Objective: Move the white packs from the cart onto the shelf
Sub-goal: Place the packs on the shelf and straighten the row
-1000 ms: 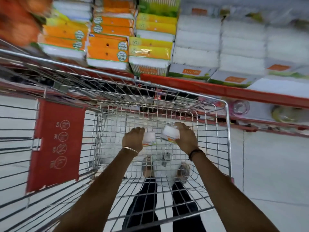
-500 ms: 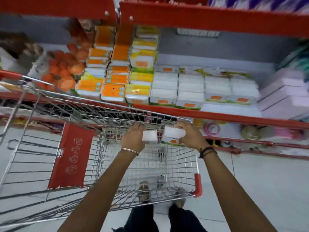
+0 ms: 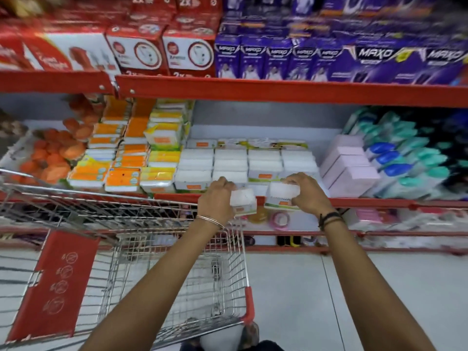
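Hands carry one white pack each at the shelf's (image 3: pixel 291 92) near edge: the left hand (image 3: pixel 215 198) is clamped on the left pack (image 3: pixel 243 200), the right hand (image 3: pixel 307 196) on the right pack (image 3: pixel 282 196). Both packs are clear of the cart (image 3: pixel 177 262), just near of the white stack (image 3: pixel 248 163). Pushed in carelessly, either pack could likely knock that stack's front row askew, or catch the red edge and drop to the floor.

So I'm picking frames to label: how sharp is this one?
Head view: edges smear with motion blur, worst on the top-shelf boxes; the left hand, right hand and their white packs read clearly; wide-angle bends the shelf rail.
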